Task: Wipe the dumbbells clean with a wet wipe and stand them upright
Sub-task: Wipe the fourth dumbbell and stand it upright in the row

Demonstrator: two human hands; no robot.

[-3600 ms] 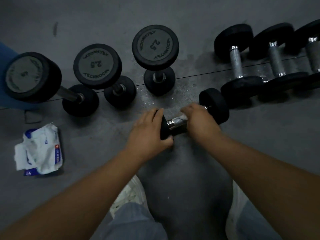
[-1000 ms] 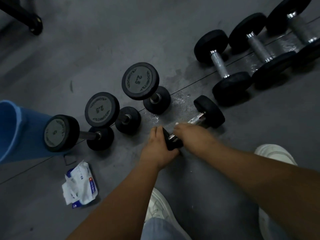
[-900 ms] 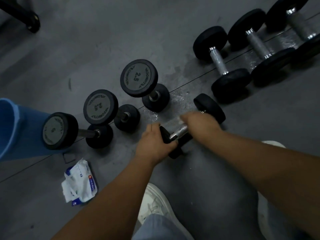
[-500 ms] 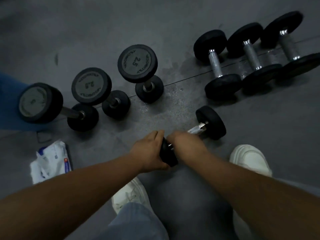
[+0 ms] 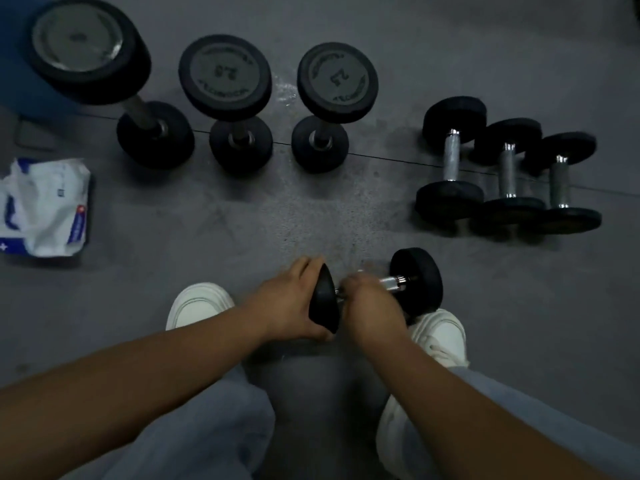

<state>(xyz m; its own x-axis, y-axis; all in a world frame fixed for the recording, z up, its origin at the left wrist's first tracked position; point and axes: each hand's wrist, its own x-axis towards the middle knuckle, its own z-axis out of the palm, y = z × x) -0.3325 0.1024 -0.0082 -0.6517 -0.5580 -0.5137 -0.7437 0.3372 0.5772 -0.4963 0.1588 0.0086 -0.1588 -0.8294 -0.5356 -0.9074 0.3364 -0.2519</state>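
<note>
A small black dumbbell (image 5: pixel 417 280) lies on its side on the grey floor just ahead of my feet. My left hand (image 5: pixel 289 303) grips its left head. My right hand (image 5: pixel 369 301) is curled round the chrome handle; whether a wipe is under the fingers is hidden. Three dumbbells stand upright at the back: a big one (image 5: pixel 90 50) and two marked 2.5, one in the middle (image 5: pixel 225 76) and one to its right (image 5: pixel 337 77). Three more dumbbells (image 5: pixel 505 174) lie on their sides at the right.
A white and blue wet wipe pack (image 5: pixel 43 207) lies on the floor at the left. A blue bucket (image 5: pixel 17 88) shows behind the big upright dumbbell. My two white shoes, left (image 5: pixel 197 304) and right (image 5: pixel 441 332), flank the held dumbbell.
The view has swung and I have drawn the dumbbell closer to my feet. My right hand has slid back and forth along the handle. My left hand has kept hold of the left head.
</note>
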